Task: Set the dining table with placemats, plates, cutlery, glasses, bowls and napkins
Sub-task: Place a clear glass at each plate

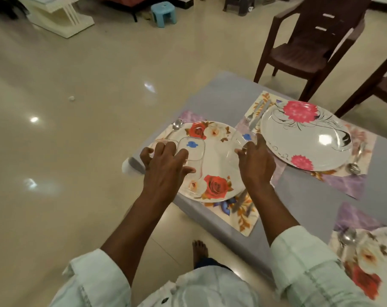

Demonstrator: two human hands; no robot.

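Meanwhile: both hands carry clear bowls over rose plate

Left hand [166,160] grips clear square glass bowl with blue sticker [191,151] above round white rose-patterned plate [212,160] on floral placemat [243,216]. Right hand [255,161] pinches second clear glass bowl [243,138] at that plate's right edge. Grey desk [221,94] also bears white plate with pink flowers [305,136], steel fork [253,113], steel spoon [176,125]. Brown plastic chair [307,45] stands beyond.

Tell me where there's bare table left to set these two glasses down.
Bare cloth lies beyond the rose plate, left of the pink-flower plate. Another patch sits between the near mats. Between the two plates it is crowded: fork and knife there, right hand over the gap.
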